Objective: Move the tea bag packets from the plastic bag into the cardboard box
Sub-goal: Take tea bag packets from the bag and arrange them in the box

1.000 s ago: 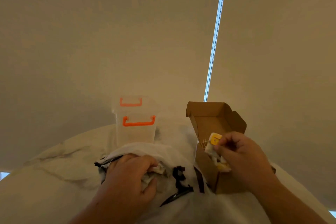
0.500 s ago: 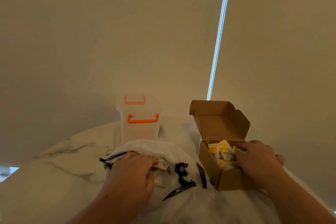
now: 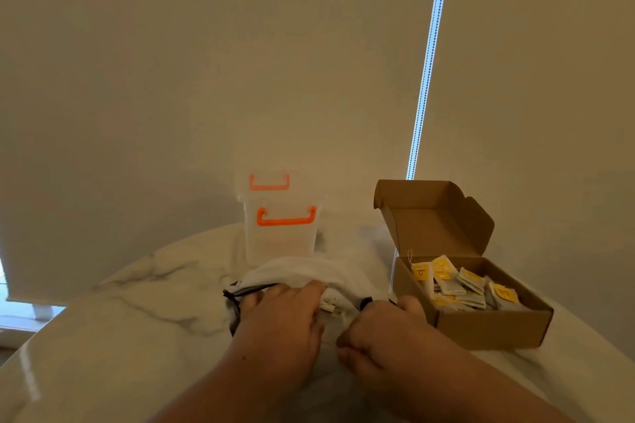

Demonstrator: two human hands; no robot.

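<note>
Over at the cardboard box (image 3: 481, 323) the right hand (image 3: 381, 330) has let go of its load and swung back to the plastic bag (image 3: 302, 268). Its fingers are curled tight on what looks like the bag's near edge. The left hand (image 3: 278, 316) reaches into the mouth with its fingertips hidden, so I can't tell if it's got anything. A good pile of tea bag packets (image 3: 464, 285) sits in the box, with a few more peeking out of the bag. I'd guess another handful is next.

No words or numbers can be read. The packets (image 3: 471, 280) in the box (image 3: 488, 328) carry yellow labels (image 3: 420, 272) with small dark marks, too blurred to make out.
</note>
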